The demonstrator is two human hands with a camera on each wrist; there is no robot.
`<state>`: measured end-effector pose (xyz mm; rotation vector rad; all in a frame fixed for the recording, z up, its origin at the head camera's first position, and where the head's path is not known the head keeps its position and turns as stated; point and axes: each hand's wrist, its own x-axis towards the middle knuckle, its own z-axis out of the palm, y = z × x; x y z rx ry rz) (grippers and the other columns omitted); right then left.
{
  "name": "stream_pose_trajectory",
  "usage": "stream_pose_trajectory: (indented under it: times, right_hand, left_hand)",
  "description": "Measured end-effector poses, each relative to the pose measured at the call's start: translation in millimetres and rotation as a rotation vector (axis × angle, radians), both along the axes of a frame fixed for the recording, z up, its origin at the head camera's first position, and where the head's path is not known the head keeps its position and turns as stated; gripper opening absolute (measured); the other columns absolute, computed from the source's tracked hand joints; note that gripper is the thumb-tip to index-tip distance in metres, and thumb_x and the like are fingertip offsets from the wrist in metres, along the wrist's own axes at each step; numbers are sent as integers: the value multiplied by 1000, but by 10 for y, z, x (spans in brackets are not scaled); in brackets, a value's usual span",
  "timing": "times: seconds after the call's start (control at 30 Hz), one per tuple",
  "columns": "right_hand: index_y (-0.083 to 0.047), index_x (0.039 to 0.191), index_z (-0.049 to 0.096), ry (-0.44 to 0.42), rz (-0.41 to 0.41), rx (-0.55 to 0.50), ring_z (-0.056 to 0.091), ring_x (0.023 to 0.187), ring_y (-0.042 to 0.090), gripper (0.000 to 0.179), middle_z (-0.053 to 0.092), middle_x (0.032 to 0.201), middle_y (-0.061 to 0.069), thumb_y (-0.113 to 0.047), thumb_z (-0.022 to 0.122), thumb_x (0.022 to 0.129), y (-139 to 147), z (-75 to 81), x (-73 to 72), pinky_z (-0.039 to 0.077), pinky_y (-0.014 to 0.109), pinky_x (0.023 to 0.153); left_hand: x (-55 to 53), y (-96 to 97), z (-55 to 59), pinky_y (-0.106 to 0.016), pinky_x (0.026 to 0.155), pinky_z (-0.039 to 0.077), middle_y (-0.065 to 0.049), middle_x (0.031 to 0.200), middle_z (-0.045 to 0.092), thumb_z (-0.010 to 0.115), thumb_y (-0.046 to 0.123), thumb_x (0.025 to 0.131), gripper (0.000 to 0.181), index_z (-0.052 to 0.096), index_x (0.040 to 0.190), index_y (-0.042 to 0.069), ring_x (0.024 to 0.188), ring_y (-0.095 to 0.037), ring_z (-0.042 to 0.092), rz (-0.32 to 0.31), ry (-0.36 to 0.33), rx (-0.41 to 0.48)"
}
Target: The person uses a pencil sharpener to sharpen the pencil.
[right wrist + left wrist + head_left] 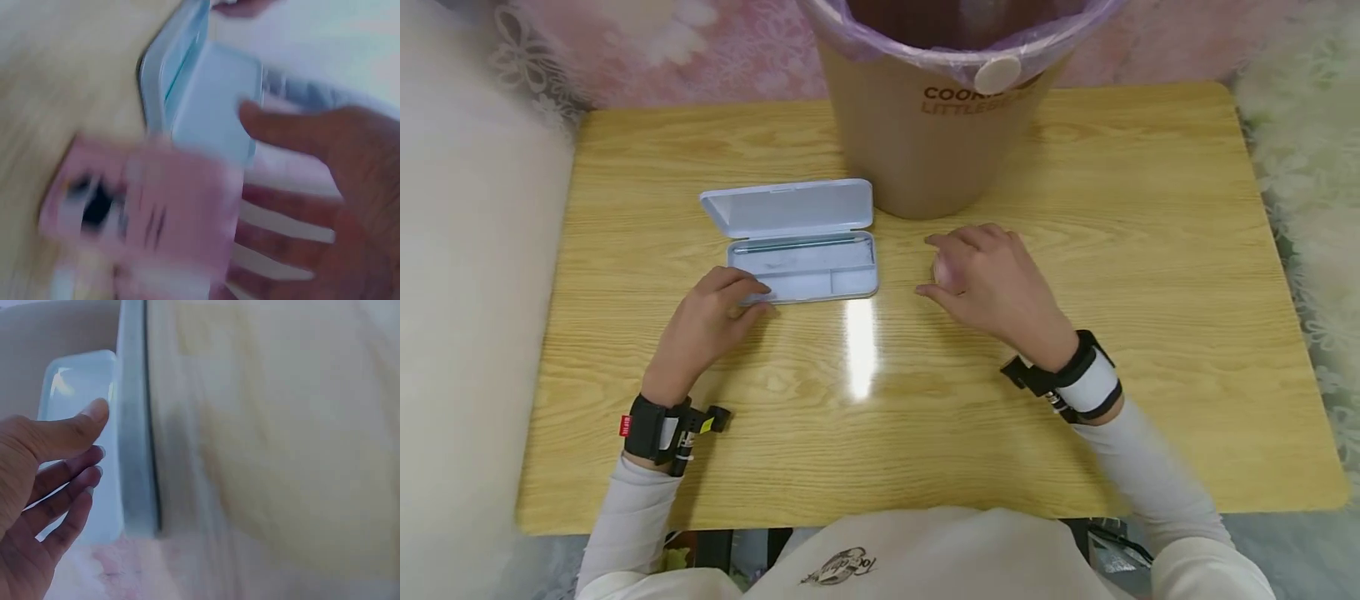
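Note:
A light-blue pencil case lies on the table with its lid tipped back. A thin dark-green pencil lies in its rear compartment. My left hand is at the front left corner of the case, thumb and fingers apart in the left wrist view. To the right of the case, my right hand reaches around a small pink block-like thing with a black-and-white picture on it, blurred in the right wrist view. The right thumb stands apart from it, and the fingers stretch behind it.
Behind the case stands a large brown bin with a purple liner bag over its rim. A wooden table carries everything. A white wall rises along the left side, with patterned cloth along the right.

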<state>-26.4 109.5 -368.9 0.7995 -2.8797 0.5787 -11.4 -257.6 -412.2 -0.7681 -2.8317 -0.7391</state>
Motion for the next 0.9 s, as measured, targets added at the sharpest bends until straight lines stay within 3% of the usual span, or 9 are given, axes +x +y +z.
stream_pose_trajectory:
  times: [0.13, 0.27, 0.4, 0.5, 0.57, 0.7, 0.8, 0.9]
  right_hand:
    - [-7, 135, 63, -72, 0, 59, 63, 117, 42, 71, 68, 124, 20, -45, 86, 79, 210, 50, -78, 48, 56, 102]
    - [-8, 137, 61, -83, -13, 108, 66, 108, 43, 71, 70, 119, 21, -46, 83, 82, 239, 35, -114, 54, 55, 90]
    - [-6, 136, 61, -89, -46, 130, 67, 105, 43, 71, 70, 118, 23, -46, 83, 82, 247, 29, -141, 56, 55, 82]
    - [-2, 129, 64, -63, -84, 121, 69, 95, 41, 69, 71, 108, 23, -48, 82, 81, 231, 14, -158, 57, 54, 74]
    - [-1, 129, 63, -54, -130, 106, 70, 85, 41, 70, 71, 98, 23, -49, 80, 82, 212, 1, -167, 57, 54, 67]
    - [-3, 133, 61, -109, -258, 21, 69, 71, 37, 69, 70, 85, 21, -50, 76, 84, 171, 7, -171, 55, 50, 60]
    - [-6, 129, 66, -156, -347, -81, 67, 69, 32, 61, 72, 82, 16, -51, 72, 87, 139, 47, -153, 52, 44, 59]
    - [-11, 119, 73, -169, -396, -172, 65, 68, 28, 51, 73, 82, 10, -52, 68, 90, 97, 108, -117, 48, 39, 59]
  left_hand:
    - [7, 110, 83, -42, 85, 53, -14, 103, 69, 83, 1, 81, 20, 75, 99, -1, 98, -29, 62, -33, 36, 68]
    - [-28, 397, 121, -40, 82, 54, -12, 100, 70, 84, 5, 82, 20, 76, 99, 1, 94, -27, 65, -111, 53, 134]
    - [-95, 806, 177, -37, 78, 56, -10, 100, 71, 81, 11, 87, 19, 75, 103, 3, 89, -21, 67, -200, 6, 198]
    - [-117, 1119, 215, -34, 77, 57, -11, 102, 71, 78, 19, 91, 28, 72, 112, 1, 87, -20, 69, -236, -59, 199]
    - [-102, 1320, 227, -34, 78, 57, -12, 106, 71, 77, 27, 92, 40, 69, 121, 1, 89, -20, 70, -232, -102, 163]
    - [-33, 1678, 190, -37, 99, 54, -18, 131, 65, 73, 46, 92, 72, 53, 142, -1, 117, -28, 66, -189, -113, 64]
    - [26, 1875, 140, -41, 113, 45, -23, 148, 53, 73, 54, 89, 91, 39, 151, -4, 135, -33, 55, -136, -47, 31]
    - [78, 2003, 95, -45, 111, 46, -25, 150, 50, 76, 58, 84, 103, 34, 152, -7, 135, -37, 54, -56, 83, 10]
